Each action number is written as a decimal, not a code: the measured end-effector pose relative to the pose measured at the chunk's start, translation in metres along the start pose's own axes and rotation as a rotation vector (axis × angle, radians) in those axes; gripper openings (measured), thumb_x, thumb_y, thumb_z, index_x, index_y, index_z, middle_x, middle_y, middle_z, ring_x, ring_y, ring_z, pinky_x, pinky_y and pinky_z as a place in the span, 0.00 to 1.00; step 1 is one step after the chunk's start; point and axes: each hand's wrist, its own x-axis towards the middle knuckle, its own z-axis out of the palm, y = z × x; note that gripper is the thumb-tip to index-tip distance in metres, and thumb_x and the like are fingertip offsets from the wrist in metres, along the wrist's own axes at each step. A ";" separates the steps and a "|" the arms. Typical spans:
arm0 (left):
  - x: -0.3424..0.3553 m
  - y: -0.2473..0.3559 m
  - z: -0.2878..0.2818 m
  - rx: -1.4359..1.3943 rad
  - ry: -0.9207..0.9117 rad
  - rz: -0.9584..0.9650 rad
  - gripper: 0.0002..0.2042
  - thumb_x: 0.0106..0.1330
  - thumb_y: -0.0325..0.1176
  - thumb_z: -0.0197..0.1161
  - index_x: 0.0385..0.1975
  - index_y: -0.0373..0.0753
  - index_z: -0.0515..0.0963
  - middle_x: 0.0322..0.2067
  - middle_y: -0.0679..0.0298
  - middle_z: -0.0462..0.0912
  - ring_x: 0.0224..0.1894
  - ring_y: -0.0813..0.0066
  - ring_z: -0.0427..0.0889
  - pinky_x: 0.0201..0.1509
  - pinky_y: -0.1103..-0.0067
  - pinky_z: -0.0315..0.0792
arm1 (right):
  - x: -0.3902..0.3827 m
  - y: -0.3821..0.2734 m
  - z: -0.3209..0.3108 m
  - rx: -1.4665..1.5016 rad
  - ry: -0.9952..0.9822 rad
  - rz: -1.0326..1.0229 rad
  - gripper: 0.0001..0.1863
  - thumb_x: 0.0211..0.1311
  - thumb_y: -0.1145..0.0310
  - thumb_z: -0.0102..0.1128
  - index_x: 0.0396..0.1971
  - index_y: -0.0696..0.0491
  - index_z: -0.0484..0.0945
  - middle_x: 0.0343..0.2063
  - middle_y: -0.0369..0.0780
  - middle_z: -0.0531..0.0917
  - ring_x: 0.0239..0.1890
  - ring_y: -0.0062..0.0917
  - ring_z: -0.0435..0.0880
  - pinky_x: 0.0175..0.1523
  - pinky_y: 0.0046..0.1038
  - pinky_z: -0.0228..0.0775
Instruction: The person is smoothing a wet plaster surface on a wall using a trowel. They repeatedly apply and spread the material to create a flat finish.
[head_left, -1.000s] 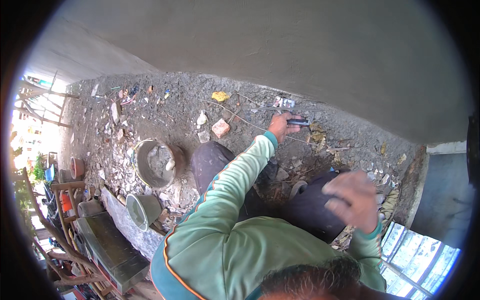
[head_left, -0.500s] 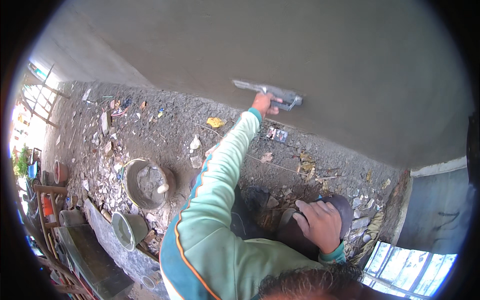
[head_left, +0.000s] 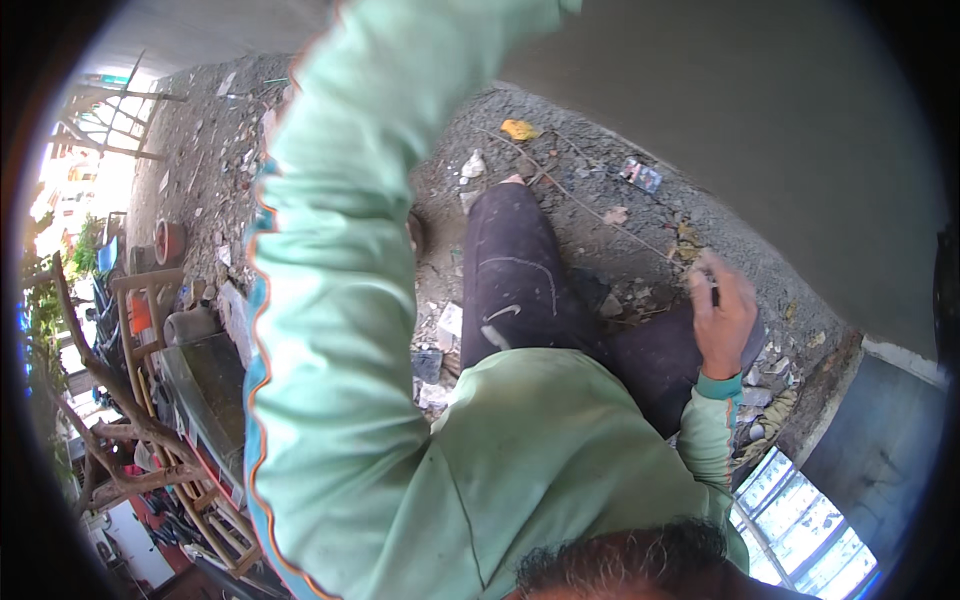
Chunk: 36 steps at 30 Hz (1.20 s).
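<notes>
The green left sleeve [head_left: 335, 280] fills the middle left and rises out of the top edge, so my left hand and anything in it are out of sight. My right hand [head_left: 722, 315] hangs by my dark right knee [head_left: 645, 370], slightly blurred, with bent fingers apart and no object clearly in them. Beyond it is a grey plastered wall [head_left: 760, 130]. A round container [head_left: 416, 235] is mostly hidden behind the sleeve.
Rubble and scraps lie along the wall's foot, including a yellow lump [head_left: 519, 130] and a long thin rod or wire [head_left: 585, 200]. At left are branches [head_left: 140, 430], wooden frames [head_left: 135, 300], a red pot [head_left: 168, 240] and a dark slab [head_left: 205, 390]. A grey panel [head_left: 880, 440] stands at right.
My left arm has swung up from the wall's lower part, taking the trowel out of view. My right hand shows higher in the picture, and the view of the ground has shifted.
</notes>
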 end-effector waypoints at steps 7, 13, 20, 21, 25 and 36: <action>-0.171 -0.189 0.034 -0.237 0.290 -0.365 0.15 0.65 0.27 0.67 0.44 0.30 0.67 0.36 0.55 0.78 0.41 0.67 0.85 0.37 0.72 0.86 | 0.028 -0.076 0.031 -0.299 0.176 -0.414 0.27 0.58 0.69 0.71 0.59 0.51 0.77 0.50 0.42 0.82 0.52 0.41 0.81 0.54 0.43 0.70; -0.223 -0.223 0.025 -0.140 0.246 -0.454 0.18 0.70 0.37 0.65 0.49 0.31 0.70 0.43 0.56 0.76 0.45 0.71 0.78 0.48 0.72 0.76 | 0.022 -0.073 0.060 -0.383 0.172 -0.403 0.29 0.51 0.68 0.75 0.55 0.49 0.76 0.44 0.44 0.77 0.44 0.44 0.78 0.47 0.45 0.71; -0.200 -0.152 -0.013 -0.336 0.051 -0.403 0.29 0.75 0.45 0.61 0.66 0.31 0.63 0.56 0.54 0.75 0.55 0.67 0.79 0.56 0.68 0.76 | 0.111 -0.096 0.045 -0.136 0.320 -0.421 0.29 0.56 0.71 0.72 0.60 0.53 0.75 0.51 0.50 0.83 0.46 0.50 0.84 0.51 0.45 0.76; -0.204 -0.126 -0.021 -0.306 0.010 -0.351 0.30 0.75 0.45 0.60 0.68 0.31 0.61 0.58 0.54 0.75 0.55 0.67 0.79 0.57 0.68 0.77 | 0.129 -0.102 0.036 -0.138 0.381 -0.406 0.29 0.59 0.72 0.70 0.61 0.55 0.74 0.52 0.51 0.83 0.48 0.51 0.84 0.54 0.44 0.76; -0.252 -0.083 -0.048 -0.088 -0.168 0.032 0.30 0.76 0.41 0.60 0.72 0.35 0.60 0.63 0.53 0.74 0.60 0.65 0.78 0.60 0.67 0.77 | 0.227 -0.128 -0.040 -0.032 0.738 -0.360 0.25 0.70 0.71 0.58 0.64 0.62 0.73 0.59 0.54 0.81 0.62 0.44 0.80 0.67 0.40 0.69; -0.340 -0.346 -0.076 0.473 0.096 -0.369 0.27 0.69 0.48 0.65 0.63 0.40 0.72 0.54 0.52 0.85 0.50 0.52 0.87 0.56 0.62 0.77 | 0.412 -0.096 -0.340 0.042 1.336 -0.198 0.18 0.73 0.56 0.62 0.49 0.54 0.85 0.23 0.31 0.78 0.19 0.13 0.70 0.25 0.21 0.63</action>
